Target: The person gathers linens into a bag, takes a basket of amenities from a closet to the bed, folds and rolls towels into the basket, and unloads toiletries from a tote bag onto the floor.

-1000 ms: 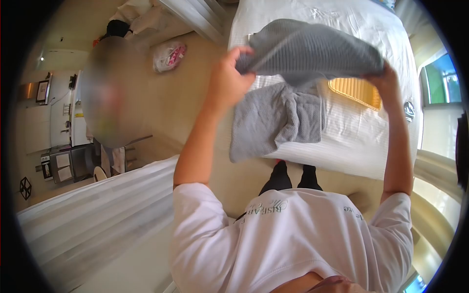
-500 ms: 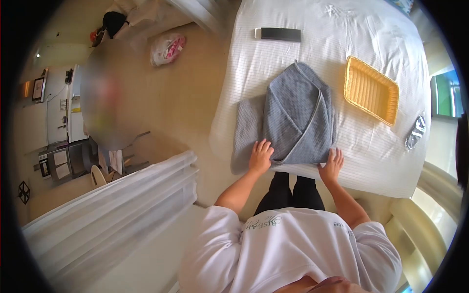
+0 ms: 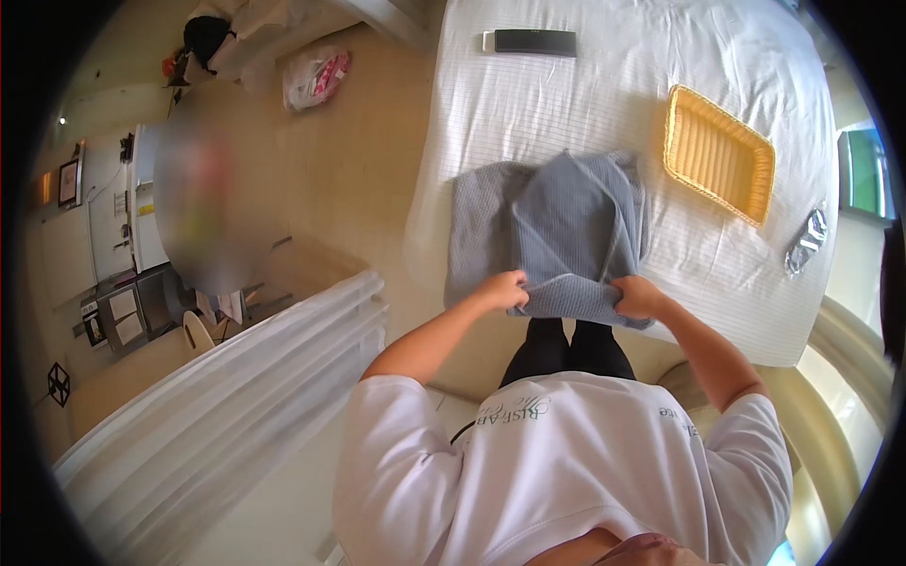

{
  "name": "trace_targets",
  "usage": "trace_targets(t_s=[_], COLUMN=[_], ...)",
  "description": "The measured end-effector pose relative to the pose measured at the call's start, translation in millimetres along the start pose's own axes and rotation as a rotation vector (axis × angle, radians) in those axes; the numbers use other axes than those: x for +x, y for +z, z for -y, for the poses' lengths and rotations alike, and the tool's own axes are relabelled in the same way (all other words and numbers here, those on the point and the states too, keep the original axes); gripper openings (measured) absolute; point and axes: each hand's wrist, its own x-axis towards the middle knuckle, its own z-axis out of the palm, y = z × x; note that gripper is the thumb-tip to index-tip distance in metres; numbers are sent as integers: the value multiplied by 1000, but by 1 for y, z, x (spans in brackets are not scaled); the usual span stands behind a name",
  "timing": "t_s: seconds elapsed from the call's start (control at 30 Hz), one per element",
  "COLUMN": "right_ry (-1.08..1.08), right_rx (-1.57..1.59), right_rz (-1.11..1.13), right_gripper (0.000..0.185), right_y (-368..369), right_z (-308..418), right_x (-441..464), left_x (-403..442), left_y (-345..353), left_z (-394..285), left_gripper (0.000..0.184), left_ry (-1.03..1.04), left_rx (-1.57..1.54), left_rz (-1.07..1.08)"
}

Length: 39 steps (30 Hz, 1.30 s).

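Observation:
A grey-blue textured towel (image 3: 566, 222) lies partly folded at the near edge of the bed (image 3: 528, 104). My left hand (image 3: 505, 290) is closed on the left end of its near edge. At the right end of that edge, my right hand (image 3: 639, 296) is closed on the same cloth. Between the hands the near edge is lifted and turned up over the rest. One layer of the towel stretches out flat beyond my left hand. My fingertips are partly hidden by the cloth.
A yellow woven basket (image 3: 719, 160) sits right of the towel. Farther back lies a black box (image 3: 534, 43). A small clear plastic packet (image 3: 807, 243) rests near the bed's right edge. A plastic bag (image 3: 317, 79) with pink contents is on the floor, and a white curtain (image 3: 236, 368) hangs left.
Both hands have closed on the towel's near edge and raised it, folding it away from me. The towel's far pointed part has flattened and drawn nearer.

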Motion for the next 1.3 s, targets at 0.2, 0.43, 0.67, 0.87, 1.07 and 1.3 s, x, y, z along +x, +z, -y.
trace_targets(t_s=[0.2,0.43,0.67,0.87,1.07,1.3], right_ry=[-158,-418,-233,-26,-358,-251], right_rx=[-178,-510,-136,206,-213,-95], right_rz=[-511,-496,177,-34,-784,-759], right_gripper=[70,63,73,68,43,53], right_y=[22,62,-35,-92,-54,-23], right_z=[1,26,33,11,28,23], right_x=[27,37,91,153,111,102], left_x=[86,109,102,182,208,179], left_y=[5,-11,-59,-73,-92,-79], left_z=[58,48,-51,-108,-112,-124], left_gripper=[23,23,59,68,55,33], left_ry=[-523,-565,230,24,115,201], left_rx=[-772,-519,200,31,-435,-720], left_rz=[303,239,-758,-628,-314,-259])
